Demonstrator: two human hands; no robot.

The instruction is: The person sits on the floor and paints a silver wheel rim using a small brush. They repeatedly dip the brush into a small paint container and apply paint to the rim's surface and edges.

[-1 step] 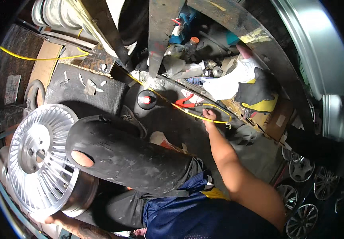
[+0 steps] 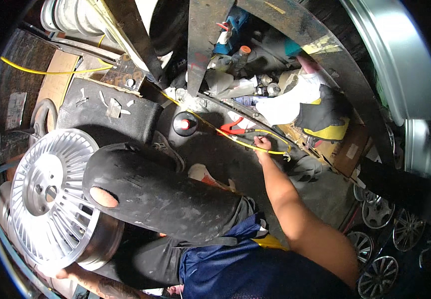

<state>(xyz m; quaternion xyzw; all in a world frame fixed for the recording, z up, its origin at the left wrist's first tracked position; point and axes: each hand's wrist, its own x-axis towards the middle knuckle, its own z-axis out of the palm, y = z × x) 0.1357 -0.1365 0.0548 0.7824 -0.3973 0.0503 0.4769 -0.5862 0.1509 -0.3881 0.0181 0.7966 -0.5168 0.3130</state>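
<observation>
A silver multi-spoke alloy wheel rim stands tilted against my bent leg at the left. My left hand is at its lower edge, gripping it; glare and the rim hide most of the fingers. My right arm reaches forward over the floor. The fingers of my right hand are closed around a thin yellow hose. Just beyond that hand lies a red-handled tool, with a yellow length running from it. A dark round container with a red cap stands to its left.
A black padded block with scraps on top sits beyond the wheel. Dark metal legs rise ahead. Bottles, a white cloth and a black-yellow bundle crowd the far right. Several wheel covers lie at the lower right.
</observation>
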